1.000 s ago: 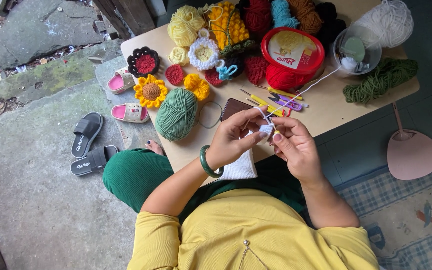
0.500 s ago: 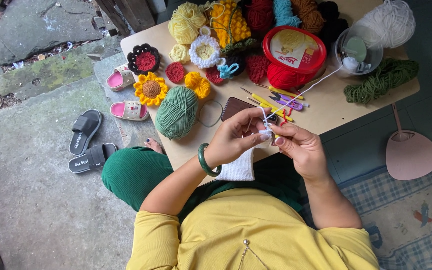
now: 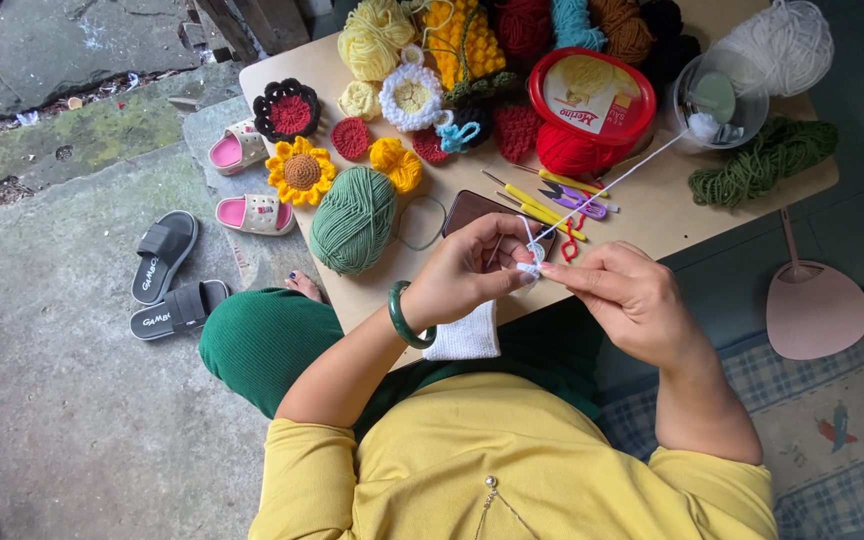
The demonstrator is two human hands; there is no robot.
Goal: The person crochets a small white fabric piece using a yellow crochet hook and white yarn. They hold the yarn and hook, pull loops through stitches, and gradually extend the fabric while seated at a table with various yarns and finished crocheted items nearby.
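Pinching a small white crocheted yarn piece [image 3: 529, 262] above the wooden counter [image 3: 652, 225], the left hand [image 3: 467, 272] and right hand [image 3: 624, 296] both grip it. Soft, light and floppy, it seems best held at its edge, the white strand [image 3: 617, 182] kept taut.

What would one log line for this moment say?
left hand: pinches small white crochet piece | right hand: fingers meet the piece | white yarn strand: taut toward clear cup | green yarn ball: on table

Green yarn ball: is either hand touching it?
No. The green yarn ball lies alone on the table; both hands pinch a small white piece.
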